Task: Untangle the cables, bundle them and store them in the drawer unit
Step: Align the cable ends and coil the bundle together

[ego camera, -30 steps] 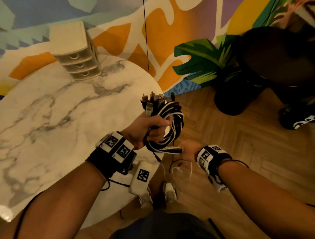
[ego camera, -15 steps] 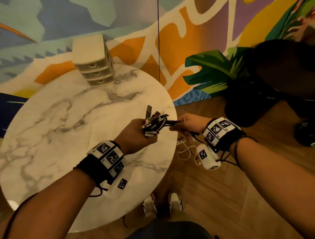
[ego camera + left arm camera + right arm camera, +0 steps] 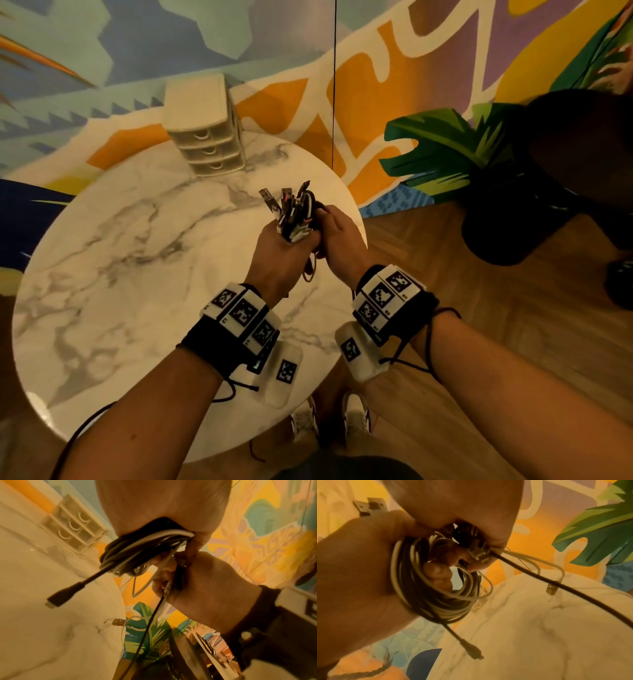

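A coiled bundle of black and white cables [image 3: 294, 212] is held above the right edge of the round marble table [image 3: 137, 257]. My left hand [image 3: 284, 250] grips the coil [image 3: 137, 550], with several USB plugs sticking up out of the fist. My right hand [image 3: 337, 236] presses against it from the right and pinches loose cable ends [image 3: 481, 553] at the coil [image 3: 428, 588]. A black plug [image 3: 65, 596] and thin strands dangle below. The cream three-drawer unit [image 3: 205, 137] stands at the table's far edge, all drawers closed.
A painted mural wall rises behind the table. A dark round object [image 3: 565, 171] sits on the wooden floor [image 3: 479, 308] at the right. My shoes [image 3: 329, 418] show beside the table's near edge.
Both hands have risen over the table edge. My right hand moved from below the coil up against my left hand. The view has tilted toward the drawer unit.
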Demonstrator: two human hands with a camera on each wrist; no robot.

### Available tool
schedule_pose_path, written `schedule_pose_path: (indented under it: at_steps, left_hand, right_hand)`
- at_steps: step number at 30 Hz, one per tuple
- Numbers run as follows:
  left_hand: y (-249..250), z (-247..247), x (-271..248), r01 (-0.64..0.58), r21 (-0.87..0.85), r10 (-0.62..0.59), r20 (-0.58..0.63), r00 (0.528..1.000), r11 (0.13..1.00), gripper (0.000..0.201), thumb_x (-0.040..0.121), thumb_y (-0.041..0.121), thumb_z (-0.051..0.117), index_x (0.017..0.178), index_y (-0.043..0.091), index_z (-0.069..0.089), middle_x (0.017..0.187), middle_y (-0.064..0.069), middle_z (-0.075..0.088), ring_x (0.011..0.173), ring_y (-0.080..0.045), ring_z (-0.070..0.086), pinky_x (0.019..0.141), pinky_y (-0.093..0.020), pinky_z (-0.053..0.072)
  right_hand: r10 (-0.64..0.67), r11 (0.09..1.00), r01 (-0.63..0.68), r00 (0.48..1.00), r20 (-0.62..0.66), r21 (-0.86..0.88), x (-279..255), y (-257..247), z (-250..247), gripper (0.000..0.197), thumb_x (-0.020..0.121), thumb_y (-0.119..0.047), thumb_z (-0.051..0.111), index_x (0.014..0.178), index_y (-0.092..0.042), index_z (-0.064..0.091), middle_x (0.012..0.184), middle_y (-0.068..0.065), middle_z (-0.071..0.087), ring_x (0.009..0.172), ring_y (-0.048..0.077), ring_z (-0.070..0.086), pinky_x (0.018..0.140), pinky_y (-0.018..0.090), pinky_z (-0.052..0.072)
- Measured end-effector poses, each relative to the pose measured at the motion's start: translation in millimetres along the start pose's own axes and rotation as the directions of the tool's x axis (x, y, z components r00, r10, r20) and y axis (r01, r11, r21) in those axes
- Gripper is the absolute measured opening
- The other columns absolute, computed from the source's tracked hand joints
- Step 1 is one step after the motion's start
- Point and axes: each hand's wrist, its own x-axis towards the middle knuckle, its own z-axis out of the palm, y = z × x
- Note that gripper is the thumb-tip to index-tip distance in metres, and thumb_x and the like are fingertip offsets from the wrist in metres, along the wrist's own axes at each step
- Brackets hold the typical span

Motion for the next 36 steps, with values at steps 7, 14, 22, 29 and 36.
schedule_pose_path:
  at_steps: [7,14,22,29,36]
  left_hand:
    - [-2.1,3.3,-0.9,0.028,-0.061,-0.027,0.007,1.000,0.998,0.020,0.087,0.017,0.059,0.106,0.018,0.063,0.083,-0.004,0.068,0.070,-0.012,0.067,0.062,-0.030,0.057]
    - [3.3,-2.2,3.5,0.070,-0.167,-0.055,0.095,0.994,0.983,0.018,0.084,0.003,0.053,0.099,0.009,0.061,0.092,-0.017,0.066,0.085,-0.023,0.067,0.074,-0.036,0.057]
    - [-6.9,-23.7,12.0,0.079,0.101,-0.100,0.219,0.971,0.992,0.024,0.080,-0.002,0.061,0.103,0.001,0.057,0.088,-0.016,0.064,0.081,-0.027,0.062,0.077,-0.040,0.053]
    - [-0.7,-26.0,8.7,0.117,0.096,-0.141,0.300,0.943,0.988,0.028,0.076,-0.006,0.061,0.102,-0.013,0.054,0.084,-0.027,0.056,0.076,-0.023,0.053,0.072,-0.042,0.046]
    - [-0.2,-30.1,8.3,0.141,0.056,-0.152,0.324,0.934,0.988,0.022,0.085,-0.014,0.047,0.101,-0.003,0.058,0.081,-0.015,0.057,0.065,-0.009,0.057,0.064,-0.021,0.050]
  right_hand:
    - [-0.048,0.999,0.048,0.997,-0.052,0.000,-10.5,-1.8,8.5,0.035,0.087,-0.040,0.023,0.072,-0.025,0.051,0.084,0.006,0.054,0.087,0.033,0.053,0.082,0.052,0.046]
    - [0.031,0.999,-0.029,0.989,-0.148,0.016,-8.2,8.4,13.9,0.020,0.087,-0.031,0.036,0.069,-0.026,0.044,0.084,0.011,0.046,0.080,0.034,0.049,0.066,0.045,0.048]
    - [0.103,0.899,0.076,0.920,0.378,-0.431,2.4,-18.5,-24.2,0.021,0.095,-0.017,0.050,0.085,-0.016,0.069,0.074,-0.003,0.051,0.071,0.016,0.047,0.068,0.030,0.040]
    - [-0.009,0.857,0.113,0.979,0.205,-0.502,-10.2,-18.9,-11.5,0.020,0.082,-0.007,0.054,0.074,-0.003,0.072,0.071,0.015,0.068,0.064,0.026,0.058,0.058,0.029,0.043]
    - [-0.063,0.874,0.153,0.977,0.205,-0.461,-18.5,-15.0,-2.4,0.026,0.085,-0.005,0.045,0.083,-0.001,0.071,0.080,0.015,0.069,0.070,0.025,0.057,0.055,0.020,0.037]
